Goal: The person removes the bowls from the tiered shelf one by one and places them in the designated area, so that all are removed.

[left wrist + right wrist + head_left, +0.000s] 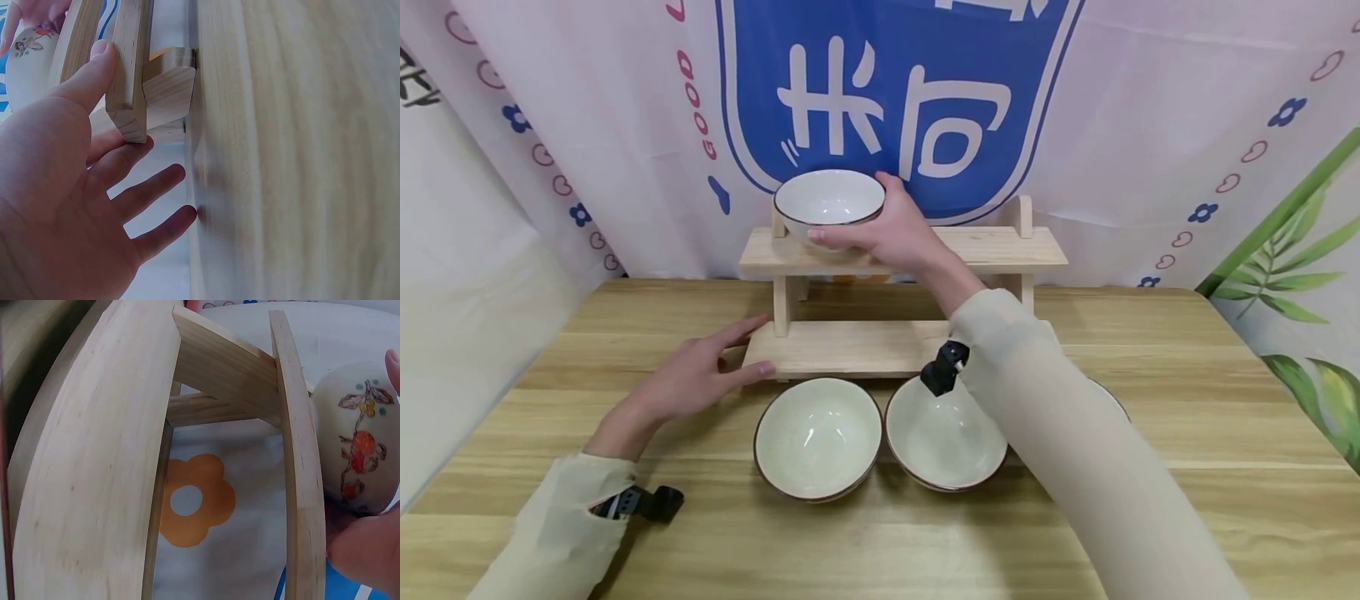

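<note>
My right hand [898,225] grips a white bowl [829,198] with a dark rim at the left end of the stand's upper shelf. The thumb lies along its near side. Painted flowers and leaves show on the bowl's outside [359,440] in the right wrist view; whether its base rests on the board cannot be told. At the left end of the lower shelf, my left hand [696,379] holds the two-tier wooden stand [850,346]. Its thumb [100,56] presses one face of the board, the index finger touches the other, and the remaining fingers spread apart.
Two similar bowls, one at left [818,439] and one at middle [947,437], stand side by side before the stand. A third bowl [1108,396] is mostly hidden by my right sleeve. Behind the wooden table [700,533] hangs a printed curtain [1120,108].
</note>
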### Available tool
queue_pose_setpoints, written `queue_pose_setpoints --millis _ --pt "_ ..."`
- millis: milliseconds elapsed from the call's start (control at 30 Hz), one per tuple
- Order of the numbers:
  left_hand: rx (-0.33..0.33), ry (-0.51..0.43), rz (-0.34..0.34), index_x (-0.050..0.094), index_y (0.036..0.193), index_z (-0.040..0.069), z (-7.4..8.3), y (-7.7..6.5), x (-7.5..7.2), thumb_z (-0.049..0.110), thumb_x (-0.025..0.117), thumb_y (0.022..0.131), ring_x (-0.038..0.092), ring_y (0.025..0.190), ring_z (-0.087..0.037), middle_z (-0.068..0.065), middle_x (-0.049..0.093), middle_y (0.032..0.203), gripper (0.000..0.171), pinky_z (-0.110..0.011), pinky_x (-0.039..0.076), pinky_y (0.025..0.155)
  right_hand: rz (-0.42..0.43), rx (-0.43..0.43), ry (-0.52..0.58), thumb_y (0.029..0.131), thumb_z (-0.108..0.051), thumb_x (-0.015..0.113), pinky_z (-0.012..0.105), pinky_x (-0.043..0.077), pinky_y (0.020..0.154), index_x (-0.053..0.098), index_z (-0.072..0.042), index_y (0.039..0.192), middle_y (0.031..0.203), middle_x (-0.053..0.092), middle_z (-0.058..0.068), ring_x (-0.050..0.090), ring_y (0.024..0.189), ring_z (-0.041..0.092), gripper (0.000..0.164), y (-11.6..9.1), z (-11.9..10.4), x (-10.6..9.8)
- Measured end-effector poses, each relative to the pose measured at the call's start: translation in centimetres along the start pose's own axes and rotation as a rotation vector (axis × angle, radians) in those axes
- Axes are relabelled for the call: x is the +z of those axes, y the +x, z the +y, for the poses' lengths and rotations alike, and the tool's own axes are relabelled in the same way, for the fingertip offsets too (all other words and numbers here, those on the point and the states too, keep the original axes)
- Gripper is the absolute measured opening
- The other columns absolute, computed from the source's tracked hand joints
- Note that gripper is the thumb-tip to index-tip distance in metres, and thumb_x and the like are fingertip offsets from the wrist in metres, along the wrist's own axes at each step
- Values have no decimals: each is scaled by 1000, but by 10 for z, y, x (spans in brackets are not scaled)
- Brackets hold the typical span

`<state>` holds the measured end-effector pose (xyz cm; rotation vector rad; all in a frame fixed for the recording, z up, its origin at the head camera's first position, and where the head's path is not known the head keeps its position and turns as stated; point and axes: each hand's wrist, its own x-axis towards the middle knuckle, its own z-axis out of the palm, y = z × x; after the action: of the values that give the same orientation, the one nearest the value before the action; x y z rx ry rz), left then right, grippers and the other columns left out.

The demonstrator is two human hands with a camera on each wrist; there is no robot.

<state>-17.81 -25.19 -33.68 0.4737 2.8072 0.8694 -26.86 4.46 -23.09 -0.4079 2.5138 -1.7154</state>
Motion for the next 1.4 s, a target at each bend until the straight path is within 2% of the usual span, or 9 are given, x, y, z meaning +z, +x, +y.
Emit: queue_pose_setpoints --millis 233,633,1100,1400 --pt "-27 1 -11 26 171 24 1 -1 0 62 62 102 62 132 -53 -29 47 162 86 -64 53 102 41 24 24 76 -44 96 44 40 124 7 -20 171 168 33 8 43 145 26 133 5 -2 9" --pt "-20 9 4 26 170 24 1 -1 -1 62 61 102 64 130 -52 -29 48 161 86 -62 54 101 133 41 34 70 -44 100 42 46 119 10 -20 170 162 40 8 46 142 25 136 6 -4 21" --pt "-21 -3 -4 25 171 24 -1 0 1 60 63 102 63 130 -52 -29 47 161 85 -62 54 101 174 38 -16 72 -46 99 41 50 113 16 -17 167 159 43 9 49 138 25 130 4 1 21" --pt "-13 -8 2 25 171 25 0 0 1 60 62 103 62 131 -53 -29 46 162 84 -65 52 103 158 25 12 71 -43 99 40 50 114 17 -18 167 159 42 9 49 138 25 129 -7 1 15"
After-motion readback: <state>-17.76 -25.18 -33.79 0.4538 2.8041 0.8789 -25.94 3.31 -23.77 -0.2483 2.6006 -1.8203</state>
